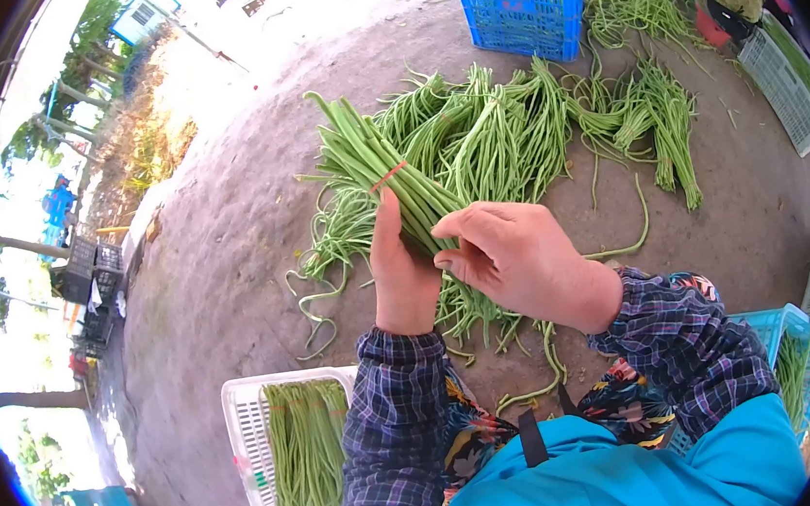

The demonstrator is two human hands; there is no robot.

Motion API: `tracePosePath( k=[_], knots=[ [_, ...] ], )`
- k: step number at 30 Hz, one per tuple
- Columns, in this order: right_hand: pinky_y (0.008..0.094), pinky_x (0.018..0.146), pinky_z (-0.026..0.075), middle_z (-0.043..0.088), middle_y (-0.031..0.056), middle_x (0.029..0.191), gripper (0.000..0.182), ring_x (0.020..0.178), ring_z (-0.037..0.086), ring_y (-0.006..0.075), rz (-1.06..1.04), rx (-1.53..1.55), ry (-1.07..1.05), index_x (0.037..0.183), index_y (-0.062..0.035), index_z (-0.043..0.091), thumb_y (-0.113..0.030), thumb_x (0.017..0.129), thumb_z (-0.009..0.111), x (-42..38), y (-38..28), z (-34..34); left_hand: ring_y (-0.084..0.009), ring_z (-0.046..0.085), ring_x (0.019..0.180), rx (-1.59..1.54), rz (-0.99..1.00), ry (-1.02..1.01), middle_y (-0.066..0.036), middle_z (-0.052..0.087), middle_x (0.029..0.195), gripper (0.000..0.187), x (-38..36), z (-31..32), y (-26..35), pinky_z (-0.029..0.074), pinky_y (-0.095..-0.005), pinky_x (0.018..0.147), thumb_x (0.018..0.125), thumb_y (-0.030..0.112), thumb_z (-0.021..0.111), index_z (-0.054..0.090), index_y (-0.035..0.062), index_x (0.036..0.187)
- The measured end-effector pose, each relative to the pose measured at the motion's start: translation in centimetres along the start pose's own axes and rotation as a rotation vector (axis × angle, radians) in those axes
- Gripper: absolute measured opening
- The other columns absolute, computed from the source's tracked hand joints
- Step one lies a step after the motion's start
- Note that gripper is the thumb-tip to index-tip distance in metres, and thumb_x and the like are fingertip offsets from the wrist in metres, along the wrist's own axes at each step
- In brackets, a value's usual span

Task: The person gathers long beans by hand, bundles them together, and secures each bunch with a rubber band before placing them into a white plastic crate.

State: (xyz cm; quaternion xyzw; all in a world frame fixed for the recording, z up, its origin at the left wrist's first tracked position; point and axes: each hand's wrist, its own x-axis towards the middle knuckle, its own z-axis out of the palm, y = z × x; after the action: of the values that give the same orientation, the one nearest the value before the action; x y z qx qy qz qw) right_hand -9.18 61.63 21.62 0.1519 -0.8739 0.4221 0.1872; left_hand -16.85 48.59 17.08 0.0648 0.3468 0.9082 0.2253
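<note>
A bundle of long green beans slants across the middle of the view, with a red band around its upper part. My left hand is wrapped round the bundle from below, its thumb just under the band. At the bundle's right side is my right hand, thumb and forefinger brought close together; whatever lies between those fingertips is too small to make out. Behind the hands, heaps of loose long beans lie on the ground.
A blue crate of beans stands at the back. At the lower left is a white crate with banded beans. Another blue crate is at the lower right, and a grey crate at the far right, near a partly visible person.
</note>
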Motion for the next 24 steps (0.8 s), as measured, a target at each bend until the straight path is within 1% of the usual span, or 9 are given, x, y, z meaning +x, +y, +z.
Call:
tracePosePath(
  k=[5,9,12,14,15,17,18,22,24],
  knots=[
    [0.0411,0.061,0.048,0.059,0.0140,0.077,0.027,0.071,0.061,0.0330,0.113,-0.016,0.050,0.090,-0.0048,0.052,-0.015,0.073,0.070,0.3,1.5,0.2,-0.0235,0.056,0.105,0.158,0.104,-0.072,-0.014,0.057,0.115,0.045,-0.1,0.6,-0.6,0.045,-0.0380,0.091,0.096,0.039,0.044,0.047,0.0023,0.122],
    [0.0393,0.062,0.048,0.060,0.0151,0.077,0.029,0.073,0.062,0.0325,0.190,0.060,0.026,0.090,-0.0035,0.053,-0.016,0.072,0.072,0.7,2.5,0.0,-0.0232,0.055,0.106,0.280,0.142,-0.084,-0.013,0.056,0.116,0.042,-0.4,1.0,-0.4,0.045,-0.0377,0.091,0.097,0.034,0.044,0.045,0.0020,0.124],
    [0.0378,0.064,0.049,0.061,0.0157,0.078,0.029,0.074,0.063,0.0324,0.136,0.124,0.073,0.090,-0.0023,0.054,-0.016,0.072,0.072,0.6,3.3,-0.4,-0.0159,0.054,0.100,0.303,0.124,-0.083,-0.007,0.056,0.110,0.038,-0.8,1.3,-0.5,0.044,-0.0308,0.086,0.096,0.029,0.047,0.044,0.0047,0.125],
    [0.0373,0.065,0.050,0.062,0.0160,0.080,0.024,0.075,0.063,0.0329,0.140,0.001,0.025,0.090,-0.0014,0.056,-0.013,0.073,0.069,0.8,3.4,-1.1,-0.0115,0.052,0.096,0.384,0.141,0.022,-0.005,0.055,0.108,0.037,-1.2,1.6,-0.5,0.042,-0.0265,0.084,0.096,0.028,0.048,0.044,0.0039,0.124],
    [0.0349,0.061,0.051,0.062,0.0128,0.076,0.022,0.069,0.064,0.0271,0.099,-0.043,0.042,0.094,-0.0013,0.054,-0.004,0.074,0.064,0.6,3.6,-0.9,-0.0115,0.052,0.096,0.383,0.138,0.024,-0.005,0.055,0.108,0.037,-1.1,1.4,-0.6,0.042,-0.0265,0.084,0.096,0.028,0.048,0.044,0.0039,0.124],
    [0.0364,0.060,0.050,0.061,0.0129,0.075,0.023,0.068,0.063,0.0288,0.069,-0.161,0.042,0.095,-0.0014,0.054,-0.004,0.073,0.062,0.4,4.2,-0.2,-0.0083,0.050,0.093,0.511,0.177,0.021,-0.002,0.055,0.107,0.035,-0.8,1.0,-0.9,0.041,-0.0234,0.082,0.096,0.025,0.051,0.044,0.0041,0.123],
    [0.0378,0.058,0.050,0.060,0.0131,0.075,0.024,0.067,0.062,0.0305,0.036,-0.283,0.048,0.096,-0.0016,0.053,-0.004,0.073,0.061,0.4,4.3,-0.1,-0.0083,0.050,0.093,0.509,0.181,0.019,-0.002,0.055,0.107,0.035,-0.8,1.2,-1.0,0.041,-0.0234,0.082,0.096,0.025,0.051,0.044,0.0041,0.123],
    [0.0397,0.057,0.049,0.058,0.0130,0.076,0.026,0.066,0.061,0.0324,0.015,-0.336,0.056,0.098,-0.0023,0.052,-0.005,0.073,0.059,0.5,3.3,-0.2,-0.0071,0.052,0.091,0.488,0.196,0.042,-0.001,0.056,0.105,0.030,-1.0,2.0,-1.1,0.042,-0.0227,0.079,0.094,0.021,0.054,0.048,0.0049,0.119],
    [0.0390,0.056,0.050,0.058,0.0124,0.078,0.026,0.066,0.061,0.0318,0.011,-0.336,0.042,0.098,-0.0023,0.052,-0.007,0.074,0.060,0.5,2.7,0.0,-0.0124,0.056,0.095,0.276,0.154,0.049,-0.003,0.059,0.107,0.031,-0.4,1.2,-1.2,0.045,-0.0280,0.083,0.095,0.023,0.052,0.050,0.0038,0.120]
  ],
)
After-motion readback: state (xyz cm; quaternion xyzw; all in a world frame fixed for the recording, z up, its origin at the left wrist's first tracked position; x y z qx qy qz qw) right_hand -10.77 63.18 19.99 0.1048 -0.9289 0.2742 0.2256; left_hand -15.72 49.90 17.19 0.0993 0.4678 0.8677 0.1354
